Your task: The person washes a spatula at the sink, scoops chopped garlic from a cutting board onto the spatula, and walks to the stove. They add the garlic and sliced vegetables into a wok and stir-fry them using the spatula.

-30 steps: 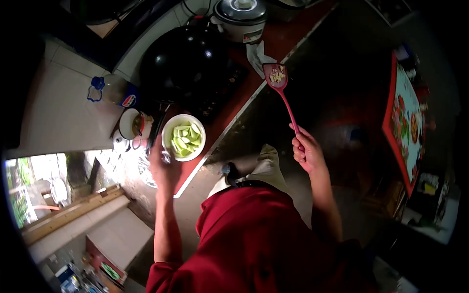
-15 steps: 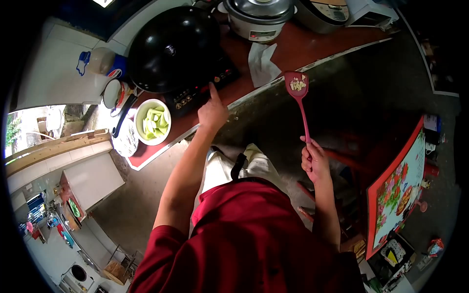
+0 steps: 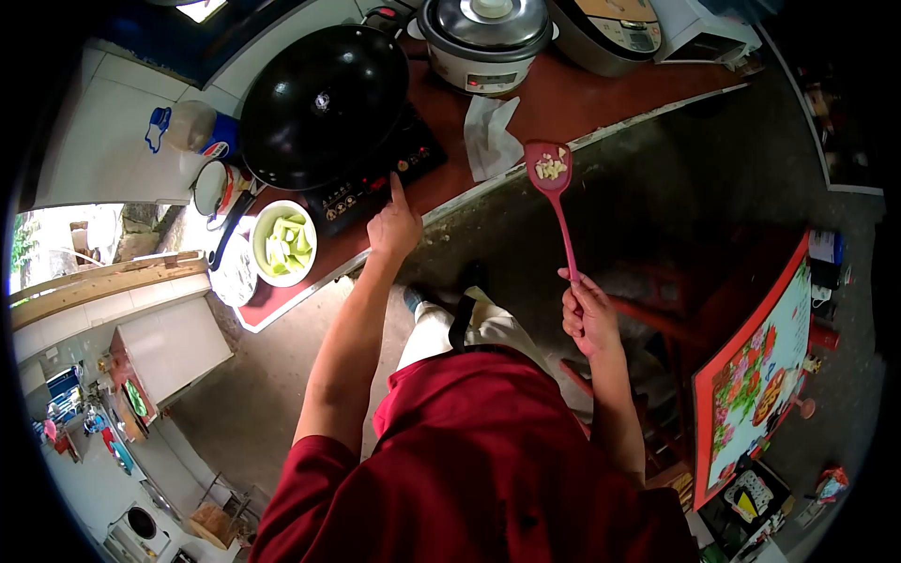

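Note:
My left hand (image 3: 395,228) reaches to the front panel of a black induction cooktop (image 3: 352,211), its index finger stretched out at the controls and the other fingers curled. Small red lights glow near the fingertip; whether it presses a key I cannot tell. On the cooktop sits a large black wok (image 3: 324,108). My right hand (image 3: 590,314) grips the handle of a pink spatula (image 3: 563,220), held up near the counter's front edge. Chopped pale pieces, like garlic (image 3: 550,167), lie on its blade. A bowl of cut green vegetable pieces (image 3: 284,244) stands left of the cooktop.
White paper (image 3: 492,138) lies right of the cooktop, before a lidded cooker (image 3: 486,47) and a rice cooker (image 3: 610,33). A plastic bottle (image 3: 195,129) and a black-handled pan (image 3: 230,230) are at left. A red-edged table (image 3: 751,375) stands at right.
The view has shifted slightly. My right hand has carried the spatula a little to the left. My left index finger stays at the same part of the control panel.

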Demonstrator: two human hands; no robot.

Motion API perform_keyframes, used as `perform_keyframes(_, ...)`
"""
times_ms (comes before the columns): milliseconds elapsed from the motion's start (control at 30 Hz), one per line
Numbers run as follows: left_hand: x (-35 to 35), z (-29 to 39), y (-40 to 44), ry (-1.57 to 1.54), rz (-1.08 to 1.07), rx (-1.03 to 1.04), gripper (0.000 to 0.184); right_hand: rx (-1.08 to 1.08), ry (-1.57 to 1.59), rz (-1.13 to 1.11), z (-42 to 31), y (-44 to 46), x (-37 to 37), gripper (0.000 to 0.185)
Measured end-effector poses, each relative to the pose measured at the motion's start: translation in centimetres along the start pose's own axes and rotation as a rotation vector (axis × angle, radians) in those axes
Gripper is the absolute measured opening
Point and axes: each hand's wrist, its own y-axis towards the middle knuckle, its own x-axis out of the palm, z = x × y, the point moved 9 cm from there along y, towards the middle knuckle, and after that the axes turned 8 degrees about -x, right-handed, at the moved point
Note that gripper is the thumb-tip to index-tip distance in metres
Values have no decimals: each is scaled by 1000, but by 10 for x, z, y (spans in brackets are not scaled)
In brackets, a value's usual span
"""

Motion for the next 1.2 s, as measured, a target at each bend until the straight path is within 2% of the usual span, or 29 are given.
perform_keyframes(100,-4,7,-7,-5,-34,9,79,21,-25,-4,3,1,4,24)
perform_keyframes(167,-33,33,-29,-306,134,149,65,27,-27,-6,6,0,7,24)
perform_keyframes(233,-18,50,-52,-504,-88,155,46,35,-26,-38,9,4,15,24)
perform_keyframes(300,29,62,-82,-1004,-580,-57,41,46,-24,-89,12,5,26,25)
perform_keyframes(367,21,80,-110,-945,-744,-106,37,59,-22,-102,13,6,36,27)
perform_keyframes(400,23,75,-117,-950,-739,-110,37,62,-27,-107,12,5,41,27)
perform_keyframes(467,12,74,-122,-654,-504,220,34,60,-64,-149,7,5,57,29)
perform_keyframes(500,10,63,-125,-658,-488,213,34,61,-73,-163,3,7,67,29)
perform_keyframes(567,17,18,-130,-580,-524,14,34,34,-158,-212,-10,14,92,31)
perform_keyframes(633,30,-39,-141,-587,-406,-44,34,12,-148,-258,-20,28,116,31)
perform_keyframes(700,44,-101,-161,-643,-386,-205,34,-1,-138,-291,-29,41,137,31)
perform_keyframes(767,83,-181,-194,-661,-348,-462,34,-6,-65,-336,-38,55,162,30)
perform_keyframes(833,93,-229,-235,-605,-343,-637,32,8,-43,-381,-41,65,176,30)
perform_keyframes(900,104,-257,-289,-773,-382,-932,30,16,-23,-433,-43,71,188,30)
perform_keyframes(967,141,-294,-349,-902,-362,-1134,27,41,-7,-457,-42,75,195,30)
perform_keyframes(1033,180,-316,-406,-932,-393,-1301,25,59,-5,-461,-41,76,198,30)
perform_keyframes(1100,182,-301,-437,-906,-481,-1365,23,77,-5,-458,-39,76,198,29)
perform_keyframes(1200,166,-268,-435,-878,-497,-1326,25,92,-17,-447,-34,77,194,29)
